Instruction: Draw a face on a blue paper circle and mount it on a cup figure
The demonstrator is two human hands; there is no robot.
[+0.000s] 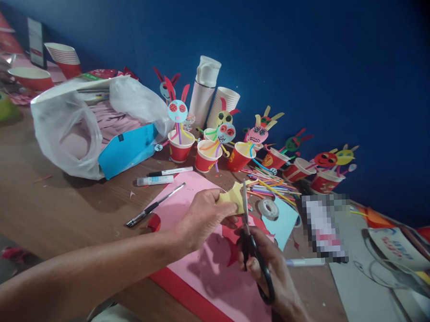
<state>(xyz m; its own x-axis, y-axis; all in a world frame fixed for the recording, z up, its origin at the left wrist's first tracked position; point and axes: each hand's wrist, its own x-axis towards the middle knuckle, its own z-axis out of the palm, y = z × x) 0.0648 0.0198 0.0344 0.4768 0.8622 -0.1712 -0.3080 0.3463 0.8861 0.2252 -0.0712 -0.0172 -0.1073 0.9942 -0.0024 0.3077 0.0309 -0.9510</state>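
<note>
Yellow paper, a small irregular cut piece [234, 196], is pinched between thumb and fingers of the left hand [203, 219], held above the pink paper sheet [213, 271] lying on the brown wooden table [59, 207]. The right hand [274, 273] is closed through the loops of the black-handled scissors [251, 241], blades upright and set against the right edge of the yellow piece. Just beyond lie a roll of clear tape [268, 208], a heap of coloured paper strips [270, 184] and a row of red paper cups with paper faces on sticks [214, 149]. To the left: a glue stick [154, 180], a black pen [154, 206] and a white plastic bag [72, 125].
</note>
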